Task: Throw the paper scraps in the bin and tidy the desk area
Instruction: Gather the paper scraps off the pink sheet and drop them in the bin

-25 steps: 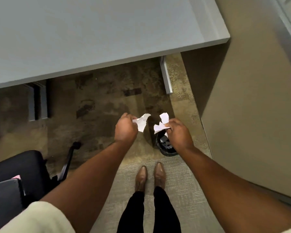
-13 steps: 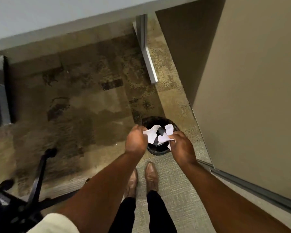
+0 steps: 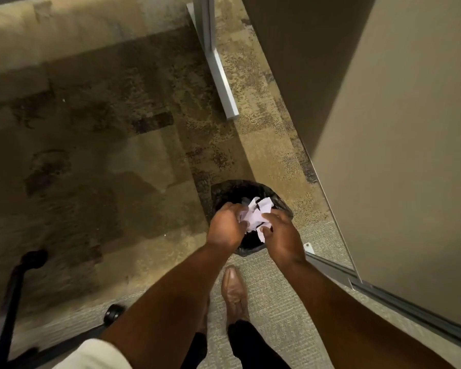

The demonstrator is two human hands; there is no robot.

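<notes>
A small round bin (image 3: 225, 191) with a black liner stands on the carpet beside the partition. Both my hands hover right over its mouth. My left hand (image 3: 225, 226) and my right hand (image 3: 281, 235) are pressed close together, each pinching white paper scraps (image 3: 256, 213) that bunch between them above the liner. The near half of the bin is hidden under my hands. Whether more scraps lie inside the bin I cannot tell.
A beige partition wall (image 3: 397, 155) rises at the right, with a metal rail (image 3: 383, 291) at its base. A grey desk leg (image 3: 218, 67) runs along the floor beyond the bin. Black chair base and castors (image 3: 113, 314) sit lower left. My brown shoe (image 3: 234, 291) stands just behind the bin.
My view dropped toward the floor and the desk top left the frame. Both hands lowered over the bin and came together, bunching the scraps.
</notes>
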